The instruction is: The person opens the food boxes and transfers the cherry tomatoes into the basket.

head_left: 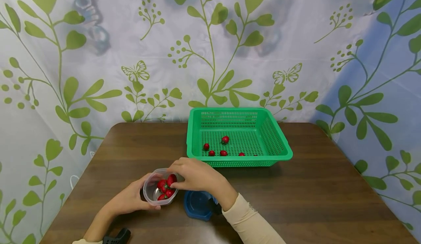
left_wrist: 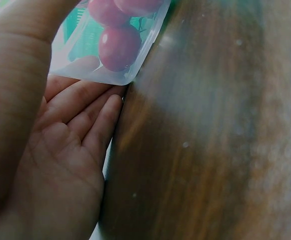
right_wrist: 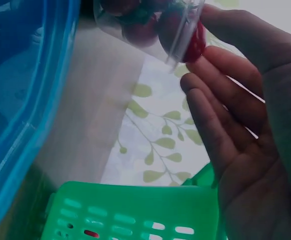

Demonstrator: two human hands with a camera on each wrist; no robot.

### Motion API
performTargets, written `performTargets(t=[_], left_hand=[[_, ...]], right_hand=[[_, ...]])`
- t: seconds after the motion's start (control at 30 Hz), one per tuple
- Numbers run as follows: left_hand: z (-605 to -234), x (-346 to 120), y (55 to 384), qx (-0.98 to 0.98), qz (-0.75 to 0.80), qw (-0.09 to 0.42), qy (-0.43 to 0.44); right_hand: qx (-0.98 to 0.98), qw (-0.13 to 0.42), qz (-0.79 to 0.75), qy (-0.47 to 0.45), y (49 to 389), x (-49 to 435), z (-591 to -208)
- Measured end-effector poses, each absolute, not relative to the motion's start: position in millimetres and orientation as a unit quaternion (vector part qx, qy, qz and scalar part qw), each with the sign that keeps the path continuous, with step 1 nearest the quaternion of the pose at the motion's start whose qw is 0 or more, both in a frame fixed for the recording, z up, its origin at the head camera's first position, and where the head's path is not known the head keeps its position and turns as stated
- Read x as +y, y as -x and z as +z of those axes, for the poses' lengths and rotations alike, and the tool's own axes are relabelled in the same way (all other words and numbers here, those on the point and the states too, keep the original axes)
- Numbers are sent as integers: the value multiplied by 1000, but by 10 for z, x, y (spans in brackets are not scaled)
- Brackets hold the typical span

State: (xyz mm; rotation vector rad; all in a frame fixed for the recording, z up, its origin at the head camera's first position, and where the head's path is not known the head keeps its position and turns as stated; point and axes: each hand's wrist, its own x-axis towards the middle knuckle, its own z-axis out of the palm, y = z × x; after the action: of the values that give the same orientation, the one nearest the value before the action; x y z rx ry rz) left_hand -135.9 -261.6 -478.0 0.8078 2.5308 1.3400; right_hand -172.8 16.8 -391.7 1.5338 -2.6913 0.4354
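Note:
A clear plastic container (head_left: pixel 149 192) is tilted above the table, its mouth toward the upper right. My left hand (head_left: pixel 129 196) grips it, thumb and fingers on either side. Several red cherry tomatoes (head_left: pixel 162 185) lie inside, and green stem shows through the wall in the left wrist view. At the container's mouth, my right hand (head_left: pixel 197 176) pinches another cherry tomato (right_wrist: pixel 198 45) between thumb and fingers, right at the rim. A blue plastic lid (head_left: pixel 197 203) lies on the table below the right wrist, which partly hides it.
Behind the right hand stands a green perforated basket (head_left: pixel 240 160) with several loose cherry tomatoes (head_left: pixel 223 153) on its floor. All of it is on a brown wooden table (head_left: pixel 315 200). A leaf-patterned cloth (head_left: pixel 210 53) hangs behind the table.

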Motion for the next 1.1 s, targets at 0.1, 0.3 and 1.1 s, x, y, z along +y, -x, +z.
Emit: performTargets(t=[0.1,0.3,1.1], left_hand=[[-4785,-2616,1355,846,452,87,-269],[-4782,-2620,1354,847,449,87,-271],[-4746,-2604,1339,850,445,87,-269]], right_hand=[[-864,-1,129,-487,1719,148,-3938],[-869,-4,128,-479,1733,127,-3969],[-876,-2,119,-468,1692,71,-3993]])
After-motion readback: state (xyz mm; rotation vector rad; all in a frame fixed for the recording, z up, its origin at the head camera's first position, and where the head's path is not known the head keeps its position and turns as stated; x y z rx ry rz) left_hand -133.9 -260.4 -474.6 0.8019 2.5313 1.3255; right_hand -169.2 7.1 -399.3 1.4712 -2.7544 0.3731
